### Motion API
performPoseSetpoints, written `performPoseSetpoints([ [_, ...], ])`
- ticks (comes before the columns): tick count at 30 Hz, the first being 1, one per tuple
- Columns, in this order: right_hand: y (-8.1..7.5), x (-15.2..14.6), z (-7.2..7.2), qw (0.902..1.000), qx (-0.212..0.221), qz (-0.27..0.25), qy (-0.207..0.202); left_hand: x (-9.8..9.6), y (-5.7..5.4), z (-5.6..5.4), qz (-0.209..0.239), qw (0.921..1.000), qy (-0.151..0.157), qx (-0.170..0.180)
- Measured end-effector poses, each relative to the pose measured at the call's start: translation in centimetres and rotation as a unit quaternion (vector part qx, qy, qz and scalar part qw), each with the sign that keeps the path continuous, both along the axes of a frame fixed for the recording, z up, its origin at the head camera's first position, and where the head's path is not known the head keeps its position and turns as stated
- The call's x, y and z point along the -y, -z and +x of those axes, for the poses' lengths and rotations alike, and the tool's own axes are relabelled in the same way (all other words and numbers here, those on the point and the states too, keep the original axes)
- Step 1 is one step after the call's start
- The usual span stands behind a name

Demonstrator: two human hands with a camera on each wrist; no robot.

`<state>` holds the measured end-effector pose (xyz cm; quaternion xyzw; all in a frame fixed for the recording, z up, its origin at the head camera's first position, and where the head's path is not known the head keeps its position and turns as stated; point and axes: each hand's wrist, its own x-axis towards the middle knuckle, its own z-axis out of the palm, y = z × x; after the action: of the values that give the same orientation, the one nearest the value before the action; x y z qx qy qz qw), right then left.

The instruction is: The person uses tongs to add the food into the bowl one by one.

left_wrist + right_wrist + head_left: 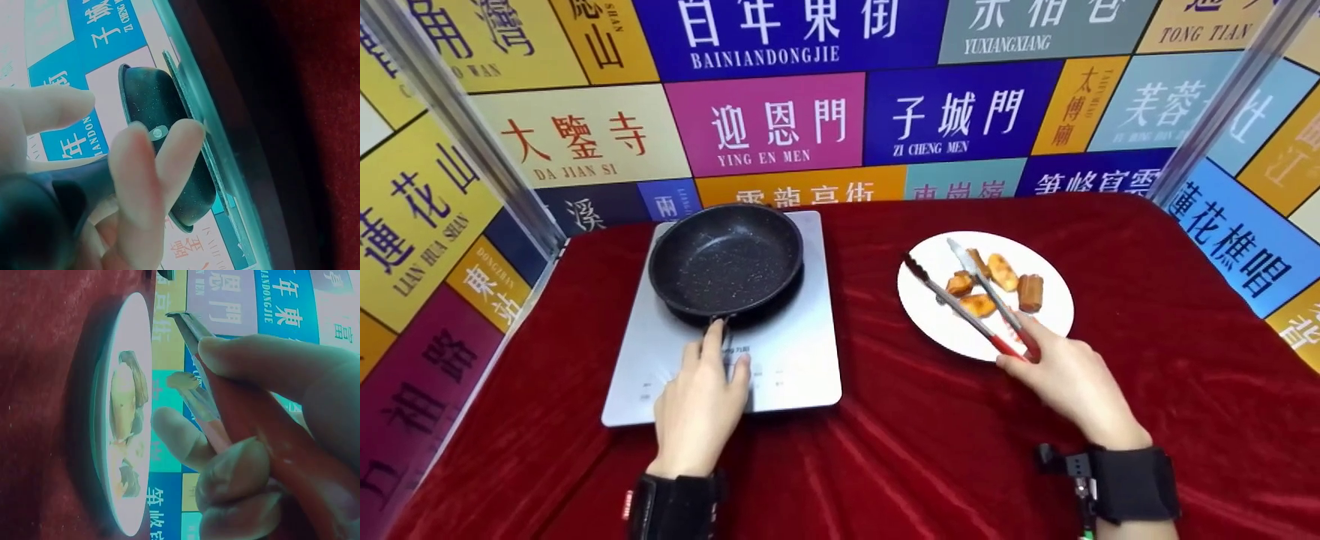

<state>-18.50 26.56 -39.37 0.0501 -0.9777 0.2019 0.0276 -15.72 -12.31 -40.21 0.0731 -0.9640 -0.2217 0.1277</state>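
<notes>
A black frying pan [727,259] with a speckled inside sits on the flat silver induction cooktop [802,379]. My left hand [697,409] grips its handle, with the fingers wrapped underneath in the left wrist view, where the dark handle [93,174] shows. Over on the right, my right hand [1069,375] holds red-handled metal tongs [962,309], their arms spread apart above a white plate [1055,304]. Several brown and yellow food pieces [1030,292] lie on that plate. Nothing is between the tong tips, and the pan holds nothing.
A wine-red velvet cloth [877,442] covers the table, wrinkled near the front. Behind stands a wall of colourful sign panels [765,124], with metal posts [487,135] at the corners. Black straps [1136,484] are round both wrists.
</notes>
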Motion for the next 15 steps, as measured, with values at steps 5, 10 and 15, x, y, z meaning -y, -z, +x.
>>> performPoseSetpoints([
  [5, -0.4, -0.6, 0.1, 0.9991, 0.034, -0.019, 0.016, 0.0, -0.1, -0.1, -0.002, 1.0000, 0.004, 0.000],
  [10, -0.9, -1.1, 0.6, 0.9940, 0.098, -0.044, 0.022, 0.2, -0.1, 0.1, -0.003, 1.0000, 0.001, 0.002],
  [15, -1.5, -1.9, 1.1, 0.9931, 0.109, -0.041, 0.015, 0.3, -0.2, 0.1, -0.002, 1.0000, 0.005, -0.006],
])
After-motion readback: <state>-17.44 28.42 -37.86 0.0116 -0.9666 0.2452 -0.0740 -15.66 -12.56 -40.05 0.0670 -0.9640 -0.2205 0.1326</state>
